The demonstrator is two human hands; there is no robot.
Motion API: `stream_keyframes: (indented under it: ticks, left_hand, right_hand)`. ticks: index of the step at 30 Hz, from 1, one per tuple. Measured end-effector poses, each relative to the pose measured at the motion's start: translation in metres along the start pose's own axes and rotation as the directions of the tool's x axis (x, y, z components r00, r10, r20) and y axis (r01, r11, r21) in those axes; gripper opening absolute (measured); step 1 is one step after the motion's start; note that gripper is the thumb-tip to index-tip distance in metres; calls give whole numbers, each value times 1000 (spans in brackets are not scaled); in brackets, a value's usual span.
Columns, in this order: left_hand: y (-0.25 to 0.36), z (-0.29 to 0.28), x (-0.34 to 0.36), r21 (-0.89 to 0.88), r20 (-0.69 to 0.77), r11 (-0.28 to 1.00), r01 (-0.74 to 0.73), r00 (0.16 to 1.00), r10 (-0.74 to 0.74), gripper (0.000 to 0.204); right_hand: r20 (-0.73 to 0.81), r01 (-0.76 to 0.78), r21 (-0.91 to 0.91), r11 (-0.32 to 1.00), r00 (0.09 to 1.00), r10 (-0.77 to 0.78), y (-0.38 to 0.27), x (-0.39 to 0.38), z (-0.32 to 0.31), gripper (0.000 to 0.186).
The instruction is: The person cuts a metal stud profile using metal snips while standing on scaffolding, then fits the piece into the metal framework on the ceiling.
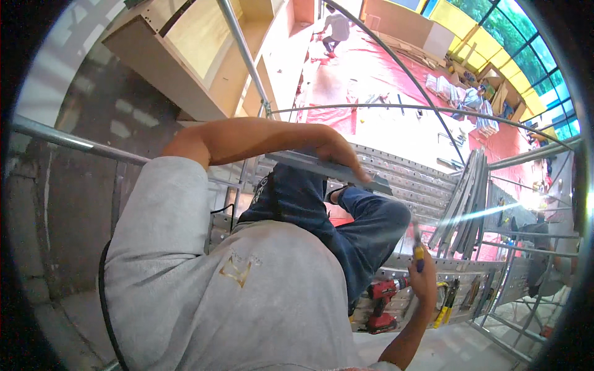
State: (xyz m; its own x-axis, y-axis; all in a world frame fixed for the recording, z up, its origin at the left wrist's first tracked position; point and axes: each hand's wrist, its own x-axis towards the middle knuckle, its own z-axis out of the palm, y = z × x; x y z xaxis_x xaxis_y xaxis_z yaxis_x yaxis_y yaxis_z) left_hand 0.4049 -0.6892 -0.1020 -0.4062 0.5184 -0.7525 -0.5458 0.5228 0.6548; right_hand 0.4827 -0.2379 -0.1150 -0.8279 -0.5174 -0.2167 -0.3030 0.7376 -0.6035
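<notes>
My left hand is closed on a long grey metal strip, which lies across my raised legs. Its far end reaches past my fingers toward the perforated metal planks. Out to the right, my right hand grips a hand tool with a yellow-and-dark-blue handle. The tool's slim upper part points away from me and is blurred, so I cannot tell its kind. A red cordless drill lies on the plank just left of my right hand. Yellow-and-black-handled cutters are on its other side.
I sit on scaffold planks framed by metal tubes. A bundle of grey strips leans at the right. Wooden cabinet frames stand at the far left. Well below, a person crouches on a floor with red sheeting.
</notes>
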Motion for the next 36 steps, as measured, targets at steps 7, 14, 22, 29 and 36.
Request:
stream_keyframes:
  ticks: [7, 14, 22, 29, 36]
  left_hand:
    - [-3, 8, -37, 106, -148, 993, -48, 987, 63, 90]
    - [33, 3, -29, 473, -192, 879, -69, 965, 179, 54]
    - [3, 9, -40, -193, -246, 952, -236, 951, 186, 41]
    - [16, 17, -37, -227, -303, 925, -304, 925, 230, 36]
    - [45, 40, -35, -273, -246, 886, -374, 918, 312, 45]
  right_hand:
    - [-158, -570, 356, 741, 745, 649, 71, -81, 19, 49]
    - [-358, -441, 439, 783, 713, 603, 168, -170, 58, 71]
    - [-450, -759, 272, 591, 443, 776, 190, -185, 46, 60]
    - [-499, -799, 119, 590, 466, 731, 201, -197, 90, 71]
    - [-565, -747, 59, 662, 522, 639, 207, -186, 121, 66]
